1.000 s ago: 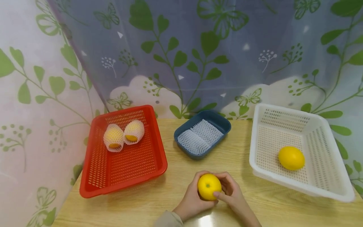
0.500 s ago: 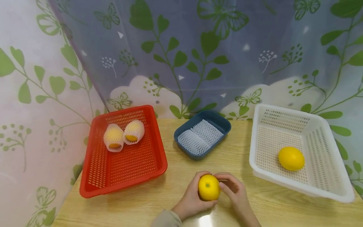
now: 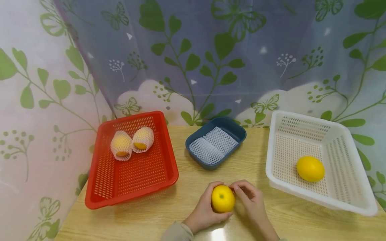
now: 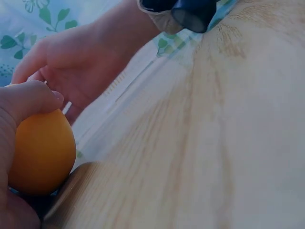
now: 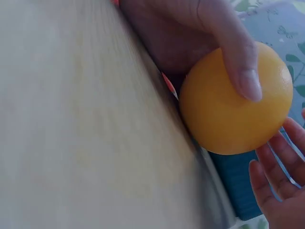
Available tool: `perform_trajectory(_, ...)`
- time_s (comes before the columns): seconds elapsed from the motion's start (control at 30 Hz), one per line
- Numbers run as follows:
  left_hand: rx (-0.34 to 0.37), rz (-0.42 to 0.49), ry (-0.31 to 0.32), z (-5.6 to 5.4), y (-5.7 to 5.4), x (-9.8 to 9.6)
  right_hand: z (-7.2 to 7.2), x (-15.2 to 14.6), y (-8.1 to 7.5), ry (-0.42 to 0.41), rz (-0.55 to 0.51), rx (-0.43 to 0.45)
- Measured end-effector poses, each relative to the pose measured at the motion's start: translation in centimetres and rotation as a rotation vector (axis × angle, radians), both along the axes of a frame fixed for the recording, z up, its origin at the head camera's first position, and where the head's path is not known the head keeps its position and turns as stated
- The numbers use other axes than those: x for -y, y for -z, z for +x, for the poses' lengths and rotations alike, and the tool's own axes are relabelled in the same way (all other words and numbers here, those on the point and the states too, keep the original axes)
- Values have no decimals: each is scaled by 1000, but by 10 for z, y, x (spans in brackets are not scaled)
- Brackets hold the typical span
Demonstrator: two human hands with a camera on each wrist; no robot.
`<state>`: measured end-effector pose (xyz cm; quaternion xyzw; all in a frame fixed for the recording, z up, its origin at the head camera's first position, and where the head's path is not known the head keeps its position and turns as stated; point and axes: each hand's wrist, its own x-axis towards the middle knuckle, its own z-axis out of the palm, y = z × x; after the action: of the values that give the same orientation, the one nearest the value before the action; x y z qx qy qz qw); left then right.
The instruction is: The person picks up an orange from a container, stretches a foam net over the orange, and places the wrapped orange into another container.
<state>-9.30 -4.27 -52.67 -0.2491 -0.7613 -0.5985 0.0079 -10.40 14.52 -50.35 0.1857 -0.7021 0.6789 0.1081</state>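
I have the left hand (image 3: 204, 210) wrapped round the yellow fruit (image 3: 223, 200), on the near side of the blue tray (image 3: 237, 131); the right hand (image 3: 252, 202), loosely bent, fingers parted, grips nothing I can see.

No text, label or brand can be read in any of the views. Numbers and signs also cannot be read.

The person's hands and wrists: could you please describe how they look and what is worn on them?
The left hand and right hand wear no visible gloves or rings. The left sleeve is greyish beige. At the right wrist are a light beige cuff and a dark, rounded device.
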Motion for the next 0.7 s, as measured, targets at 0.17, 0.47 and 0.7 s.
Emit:
perform_trajectory(0.17, -23, -12, -5, -1, 1, 1, -12, 5, -13, 73, 125, -87)
perform_trajectory(0.47, -12, -11, -2, -2, 3, 1, -44, 15, -40, 191, 331, -164)
perform_trajectory(0.7, 41, -8, 12, -1, 1, 2, -71, 21, -58, 168, 481, -193)
